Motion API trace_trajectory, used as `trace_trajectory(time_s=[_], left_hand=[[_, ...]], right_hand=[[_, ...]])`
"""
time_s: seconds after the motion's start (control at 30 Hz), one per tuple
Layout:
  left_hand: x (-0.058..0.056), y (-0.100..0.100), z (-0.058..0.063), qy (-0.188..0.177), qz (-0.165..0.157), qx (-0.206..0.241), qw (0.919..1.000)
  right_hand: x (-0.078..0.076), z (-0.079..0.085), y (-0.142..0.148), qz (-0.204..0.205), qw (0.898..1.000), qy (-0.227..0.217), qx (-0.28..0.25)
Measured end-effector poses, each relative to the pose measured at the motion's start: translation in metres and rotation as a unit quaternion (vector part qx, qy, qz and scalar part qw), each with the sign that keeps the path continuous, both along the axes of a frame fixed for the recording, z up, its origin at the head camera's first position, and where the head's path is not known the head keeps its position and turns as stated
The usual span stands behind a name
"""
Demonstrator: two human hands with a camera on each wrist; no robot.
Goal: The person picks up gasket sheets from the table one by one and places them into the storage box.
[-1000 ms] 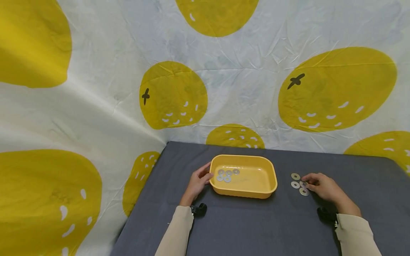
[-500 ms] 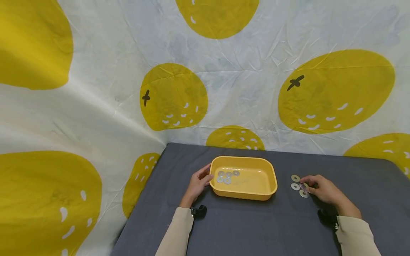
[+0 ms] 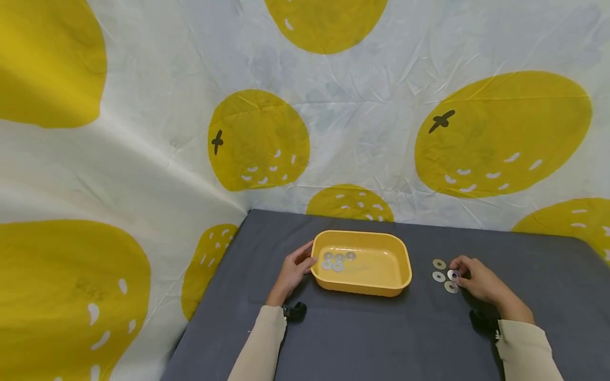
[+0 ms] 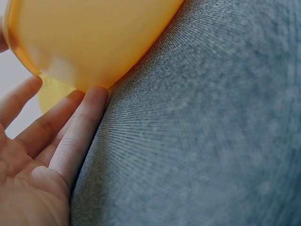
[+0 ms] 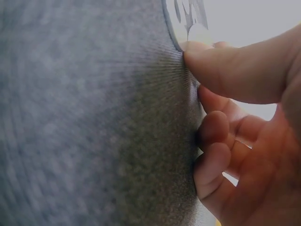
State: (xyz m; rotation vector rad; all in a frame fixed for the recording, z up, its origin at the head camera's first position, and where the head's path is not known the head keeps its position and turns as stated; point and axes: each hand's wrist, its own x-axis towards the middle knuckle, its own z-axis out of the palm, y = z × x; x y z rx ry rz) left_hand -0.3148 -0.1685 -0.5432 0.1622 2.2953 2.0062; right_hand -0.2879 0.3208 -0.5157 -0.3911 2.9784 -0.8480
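Observation:
My left hand (image 3: 292, 272) is at the left end of a yellow plastic tray (image 3: 376, 288), thumb over the rim and fingers against the outer wall. The left wrist view shows the fingertips (image 4: 96, 94) touching that wall low down, by the cloth. Several flat metal washers (image 3: 338, 266) lie in the tray's left half. Right of the tray, my right hand (image 3: 481, 280) pinches a washer (image 3: 451, 274) by its edges with thumb and index finger. Its other fingers are curled, close over the cloth in the right wrist view. Three more washers (image 3: 439, 277) lie flat beside it.
A dark grey cloth (image 3: 362, 338) covers the table. Behind and to the left hangs a white curtain (image 3: 352, 143) printed with yellow fruit. Each wrist wears a black camera mount (image 3: 295, 312).
My right thumb and index finger have shifted slightly around the washer, leaving more of it visible. The left hand and the tray stay in place.

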Motion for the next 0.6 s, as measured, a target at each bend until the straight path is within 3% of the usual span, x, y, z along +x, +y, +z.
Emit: trace_trajectory(time_s=[0.6], left_hand=[[0.0009,0.001,0.0026,0.001,-0.001,0.009,1.0]], right_hand=[[0.0096,0.0052,0.0057,-0.019,0.999,-0.02,-0.023]])
